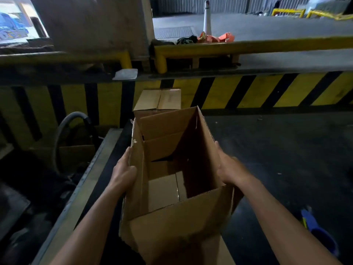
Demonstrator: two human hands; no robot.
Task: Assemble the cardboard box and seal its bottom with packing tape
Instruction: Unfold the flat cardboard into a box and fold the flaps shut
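Your left hand point(124, 169) presses flat, fingers straight, on the left outer wall of the brown corrugated cardboard box point(172, 226). Your right hand point(228, 169) presses the right wall likewise. The box, flaps open toward you, is near the left edge of the dark floor point(277, 150).

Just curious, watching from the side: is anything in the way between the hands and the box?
Nothing visible does. The left hand presses flat on the left wall of the box, the right hand on its right wall; both touch the cardboard directly.
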